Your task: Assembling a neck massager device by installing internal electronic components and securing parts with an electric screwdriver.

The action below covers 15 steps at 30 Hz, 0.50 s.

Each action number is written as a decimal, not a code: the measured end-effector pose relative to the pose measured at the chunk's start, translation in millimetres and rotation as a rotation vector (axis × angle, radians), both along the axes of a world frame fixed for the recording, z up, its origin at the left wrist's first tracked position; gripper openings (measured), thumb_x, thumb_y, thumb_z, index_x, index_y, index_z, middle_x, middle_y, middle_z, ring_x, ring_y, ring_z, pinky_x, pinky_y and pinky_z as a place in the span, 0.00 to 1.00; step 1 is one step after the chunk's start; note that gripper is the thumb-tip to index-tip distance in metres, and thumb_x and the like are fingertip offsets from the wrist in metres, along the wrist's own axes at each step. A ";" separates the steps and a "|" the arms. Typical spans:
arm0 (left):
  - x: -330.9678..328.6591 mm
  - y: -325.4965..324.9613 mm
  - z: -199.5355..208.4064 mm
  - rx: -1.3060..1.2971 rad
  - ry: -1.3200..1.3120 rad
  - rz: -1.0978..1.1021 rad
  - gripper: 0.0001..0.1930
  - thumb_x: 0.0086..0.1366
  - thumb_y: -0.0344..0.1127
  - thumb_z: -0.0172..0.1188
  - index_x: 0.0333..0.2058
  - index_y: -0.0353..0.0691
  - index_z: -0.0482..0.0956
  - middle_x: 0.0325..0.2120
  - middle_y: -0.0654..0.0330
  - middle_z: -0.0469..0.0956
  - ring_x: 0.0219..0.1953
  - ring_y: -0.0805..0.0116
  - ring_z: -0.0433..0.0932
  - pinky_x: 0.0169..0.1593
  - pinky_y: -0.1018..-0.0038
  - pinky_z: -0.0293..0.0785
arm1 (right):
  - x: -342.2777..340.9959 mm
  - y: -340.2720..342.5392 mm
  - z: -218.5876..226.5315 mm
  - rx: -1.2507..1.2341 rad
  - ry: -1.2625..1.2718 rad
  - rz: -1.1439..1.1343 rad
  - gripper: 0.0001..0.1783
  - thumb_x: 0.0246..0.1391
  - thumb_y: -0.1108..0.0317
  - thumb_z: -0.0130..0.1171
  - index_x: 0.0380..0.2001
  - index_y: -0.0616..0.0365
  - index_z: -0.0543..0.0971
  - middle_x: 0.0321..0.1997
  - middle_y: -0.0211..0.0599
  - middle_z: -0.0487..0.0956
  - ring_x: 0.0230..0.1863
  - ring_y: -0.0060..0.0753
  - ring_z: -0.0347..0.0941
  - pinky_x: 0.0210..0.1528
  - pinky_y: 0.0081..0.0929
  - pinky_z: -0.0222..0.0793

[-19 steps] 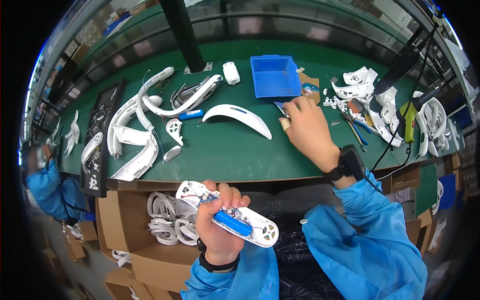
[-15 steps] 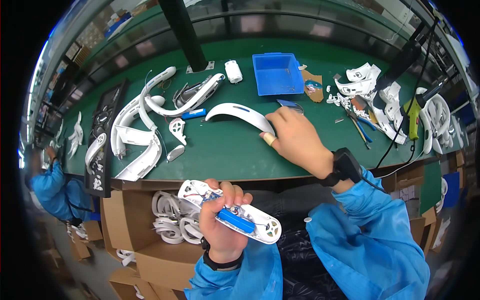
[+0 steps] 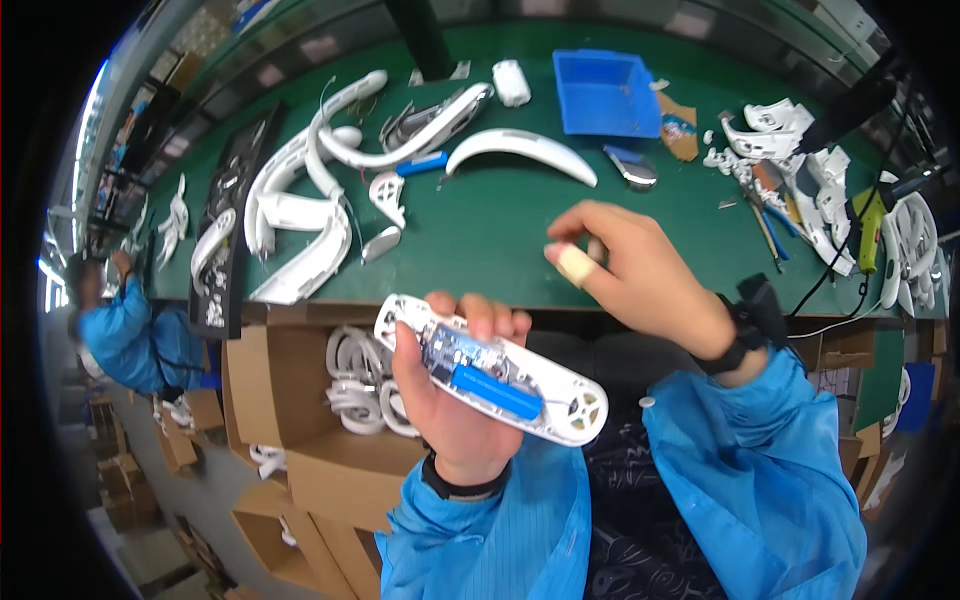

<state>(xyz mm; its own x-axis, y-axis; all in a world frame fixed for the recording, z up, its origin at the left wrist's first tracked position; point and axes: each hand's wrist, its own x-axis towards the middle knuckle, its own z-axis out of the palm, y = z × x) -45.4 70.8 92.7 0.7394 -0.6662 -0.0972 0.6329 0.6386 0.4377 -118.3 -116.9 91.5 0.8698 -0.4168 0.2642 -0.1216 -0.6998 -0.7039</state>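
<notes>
My left hand (image 3: 455, 415) grips a long white plastic housing (image 3: 570, 432) at its left half, thumb on one side and fingers along the other. Inside the housing show a circuit board (image 3: 462, 348), a blue battery (image 3: 496, 391) and thin wires; its right end has a round spoked grille. Above the bench's near edge hovers my right hand (image 3: 645, 275), empty, with thumb and forefinger apart and a pale yellow cover on the thumb. Beyond it on the green bench lies a curved white shell (image 3: 525, 147), not touched by either hand.
Curved white parts (image 3: 290, 205) and a black tray (image 3: 240, 180) fill the bench's left. A blue bin (image 3: 607, 97) stands behind; pliers (image 3: 775, 215), white pieces and a green-yellow tool (image 3: 870, 235) lie right. Below is a cardboard box (image 3: 340, 470). A person (image 3: 145, 330) works far left.
My right hand has let go of the curved white shell and drawn back toward the housing. My left hand still holds the housing. The head view has shifted, so the bench appears higher.
</notes>
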 end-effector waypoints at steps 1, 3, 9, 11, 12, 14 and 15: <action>0.4 0.4 -1.3 0.021 -0.004 0.011 0.21 0.76 0.60 0.48 0.44 0.46 0.71 0.32 0.63 0.71 0.42 0.67 0.71 0.58 0.64 0.68 | -9.3 11.3 14.3 0.241 0.068 0.101 0.16 0.61 0.63 0.66 0.47 0.63 0.80 0.37 0.44 0.83 0.38 0.41 0.81 0.41 0.35 0.76; 3.5 -1.5 -11.3 0.050 -0.032 0.014 0.23 0.76 0.62 0.47 0.43 0.47 0.72 0.36 0.63 0.74 0.46 0.64 0.74 0.61 0.63 0.68 | -25.3 26.3 15.5 0.591 0.144 0.256 0.18 0.64 0.61 0.65 0.49 0.63 0.79 0.34 0.40 0.84 0.36 0.30 0.81 0.40 0.30 0.76; -5.0 -6.4 -26.3 0.172 -0.167 0.033 0.29 0.76 0.68 0.41 0.46 0.47 0.73 0.42 0.59 0.76 0.51 0.61 0.74 0.61 0.62 0.68 | -44.9 44.8 5.6 1.142 0.183 0.376 0.21 0.71 0.59 0.58 0.58 0.63 0.75 0.40 0.34 0.83 0.39 0.17 0.77 0.41 0.21 0.72; -6.3 -4.8 -32.5 0.206 -0.223 0.028 0.31 0.75 0.70 0.40 0.47 0.47 0.73 0.43 0.58 0.76 0.52 0.61 0.74 0.61 0.61 0.68 | -46.8 46.2 5.2 1.225 0.157 0.348 0.20 0.73 0.60 0.55 0.58 0.63 0.75 0.42 0.30 0.82 0.41 0.15 0.74 0.40 0.19 0.71; -6.6 -3.5 -36.3 0.206 -0.263 -0.001 0.34 0.74 0.72 0.38 0.50 0.45 0.73 0.46 0.56 0.77 0.54 0.60 0.74 0.62 0.61 0.68 | -48.3 46.0 2.7 1.228 0.154 0.350 0.20 0.73 0.60 0.55 0.58 0.63 0.75 0.42 0.30 0.82 0.41 0.15 0.74 0.40 0.19 0.71; -7.4 -1.8 -37.2 0.208 -0.304 -0.034 0.37 0.73 0.74 0.37 0.53 0.43 0.73 0.48 0.54 0.77 0.55 0.59 0.74 0.62 0.60 0.69 | -51.5 44.1 -4.2 1.209 0.115 0.328 0.19 0.73 0.59 0.55 0.56 0.62 0.76 0.43 0.28 0.81 0.41 0.13 0.73 0.40 0.17 0.70; -7.5 -0.4 -34.9 0.200 -0.331 -0.090 0.41 0.73 0.75 0.34 0.57 0.41 0.71 0.52 0.51 0.77 0.58 0.57 0.73 0.63 0.60 0.68 | -51.7 43.7 -0.5 1.209 0.099 0.304 0.18 0.73 0.59 0.54 0.54 0.63 0.77 0.41 0.27 0.80 0.40 0.12 0.72 0.39 0.17 0.69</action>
<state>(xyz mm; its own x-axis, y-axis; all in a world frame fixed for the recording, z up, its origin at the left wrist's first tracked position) -52.9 70.4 57.9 0.6922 -0.7217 0.0022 0.4861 0.4685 0.7377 -170.0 -73.2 91.0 0.9675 -0.1263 -0.2193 -0.1572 0.3789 -0.9120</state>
